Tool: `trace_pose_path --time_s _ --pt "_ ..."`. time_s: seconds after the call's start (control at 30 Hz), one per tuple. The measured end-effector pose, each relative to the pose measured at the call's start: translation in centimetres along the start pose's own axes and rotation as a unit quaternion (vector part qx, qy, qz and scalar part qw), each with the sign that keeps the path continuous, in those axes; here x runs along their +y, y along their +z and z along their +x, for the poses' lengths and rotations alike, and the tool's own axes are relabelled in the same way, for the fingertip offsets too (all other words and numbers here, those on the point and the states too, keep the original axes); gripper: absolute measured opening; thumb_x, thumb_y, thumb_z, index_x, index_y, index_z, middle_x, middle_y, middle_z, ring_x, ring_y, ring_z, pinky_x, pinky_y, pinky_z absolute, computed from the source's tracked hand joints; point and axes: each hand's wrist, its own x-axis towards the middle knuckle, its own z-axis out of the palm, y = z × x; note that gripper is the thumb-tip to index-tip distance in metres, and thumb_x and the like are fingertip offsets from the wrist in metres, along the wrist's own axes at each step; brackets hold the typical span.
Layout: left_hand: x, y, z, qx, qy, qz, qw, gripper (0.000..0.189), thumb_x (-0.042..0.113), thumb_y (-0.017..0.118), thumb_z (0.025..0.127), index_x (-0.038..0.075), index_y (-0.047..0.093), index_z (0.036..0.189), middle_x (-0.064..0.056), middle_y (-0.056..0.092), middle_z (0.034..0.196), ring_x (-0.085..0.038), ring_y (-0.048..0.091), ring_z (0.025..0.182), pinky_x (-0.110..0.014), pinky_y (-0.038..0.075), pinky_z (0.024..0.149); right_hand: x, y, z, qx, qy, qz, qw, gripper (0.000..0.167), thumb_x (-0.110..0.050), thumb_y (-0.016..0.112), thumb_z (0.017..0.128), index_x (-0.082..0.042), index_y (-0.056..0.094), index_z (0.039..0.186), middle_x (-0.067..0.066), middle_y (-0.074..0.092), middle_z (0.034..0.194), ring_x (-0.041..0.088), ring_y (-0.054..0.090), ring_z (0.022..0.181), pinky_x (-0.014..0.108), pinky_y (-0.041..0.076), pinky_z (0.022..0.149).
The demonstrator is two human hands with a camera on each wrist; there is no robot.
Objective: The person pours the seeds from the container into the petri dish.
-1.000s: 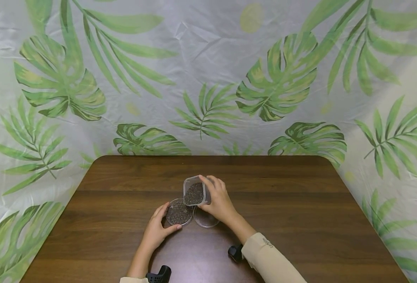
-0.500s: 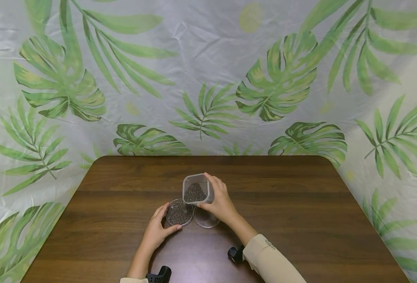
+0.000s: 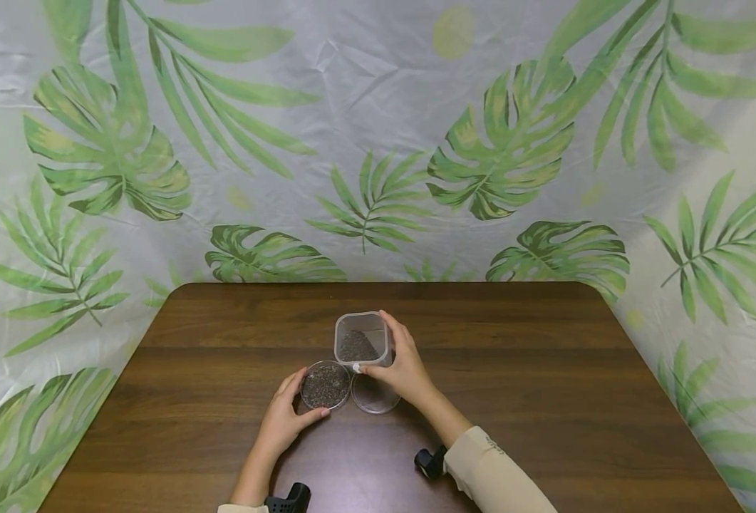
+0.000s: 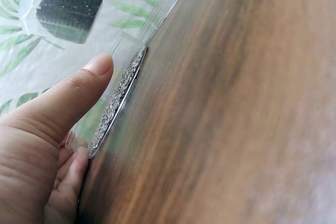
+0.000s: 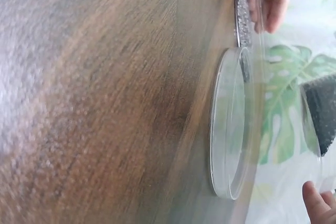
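Note:
A clear petri dish (image 3: 335, 408) spread with dark grey granules lies on the table. My left hand (image 3: 280, 419) holds it from the side, thumb at the near rim and fingers round the far left edge. My right hand (image 3: 408, 369) grips a clear square plastic tub (image 3: 373, 328) from its right side. The tub is raised behind the dish and tilted, with a heap of the same granules in its lower part. Beside the filled dish, below my right hand, an empty clear dish (image 5: 227, 129) lies flat.
The brown wooden table (image 3: 531, 399) extends widely on both sides. A leaf-patterned cloth (image 3: 378, 128) hangs behind its far edge. Black camera mounts sit at the left wrist (image 3: 289, 499) and right wrist (image 3: 430, 463).
My right hand has shifted slightly right and back, tipping the tub away from the dish so its granules settle deeper inside. My left hand and both dishes stay put.

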Motion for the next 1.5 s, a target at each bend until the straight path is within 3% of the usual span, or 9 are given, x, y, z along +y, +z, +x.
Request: trace_pose_path --time_s 0.23,0.43,0.7,1.0,1.37,1.5 --pt "-0.1 0.1 0.0 0.01 0.005 0.0 0.9999 0.088 0.032 0.081 0.062 -0.002 0.041 0.132 -0.02 0.043 0.128 -0.036 0.047 0.111 -0.049 0.036 0.092 -2.3 -0.9 -0.1 0.003 -0.015 0.076 0.997 0.093 0.003 0.079 0.062 -0.004 0.026 0.139 0.021 0.029 0.136 0.041 0.031 0.121 0.05 0.037 0.09" --pt "-0.1 0.1 0.1 0.008 -0.001 0.002 1.0 0.089 0.033 0.081 0.062 -0.001 0.04 0.133 -0.02 0.043 0.128 -0.036 0.045 0.113 -0.049 0.035 0.093 -2.9 -1.3 -0.2 0.0 -0.018 0.099 0.9949 0.092 0.005 0.077 0.064 0.0 0.024 0.138 0.023 0.026 0.138 0.042 0.029 0.122 0.051 0.038 0.089" --pt "0.1 -0.1 0.1 0.001 -0.008 0.004 1.0 0.089 0.035 0.08 0.063 -0.001 0.04 0.133 -0.021 0.042 0.129 -0.037 0.043 0.115 -0.051 0.034 0.093 -2.3 -1.7 -0.2 0.0 -0.002 0.14 0.9902 0.093 0.006 0.076 0.065 -0.002 0.022 0.139 0.028 0.032 0.13 0.045 0.037 0.113 0.052 0.038 0.089" --pt "0.1 -0.1 0.2 0.006 -0.005 0.001 1.0 0.088 0.032 0.082 0.061 0.001 0.041 0.133 -0.019 0.043 0.129 -0.035 0.042 0.116 -0.049 0.033 0.095 -1.5 -2.5 -0.4 0.005 0.031 0.157 0.9871 0.093 0.004 0.076 0.067 -0.009 0.021 0.141 0.031 0.031 0.128 0.045 0.037 0.113 0.052 0.04 0.087" --pt "0.2 -0.1 0.1 0.0 -0.015 0.008 0.9999 0.09 0.035 0.081 0.061 0.001 0.04 0.133 -0.02 0.042 0.13 -0.036 0.041 0.117 -0.05 0.033 0.095 -0.6 -3.8 -1.3 0.028 0.065 0.115 0.9908 0.093 -0.004 0.078 0.068 -0.014 0.022 0.141 0.026 0.033 0.129 0.04 0.038 0.113 0.049 0.043 0.084" --pt "0.2 -0.1 0.0 0.005 -0.011 0.01 0.9999 0.089 0.032 0.082 0.061 0.0 0.041 0.133 -0.02 0.043 0.129 -0.036 0.041 0.117 -0.05 0.033 0.095 1.1 -4.1 -1.5 0.041 0.071 0.119 0.9894 0.093 -0.006 0.079 0.067 -0.018 0.023 0.141 0.025 0.035 0.127 0.038 0.039 0.111 0.047 0.045 0.081"
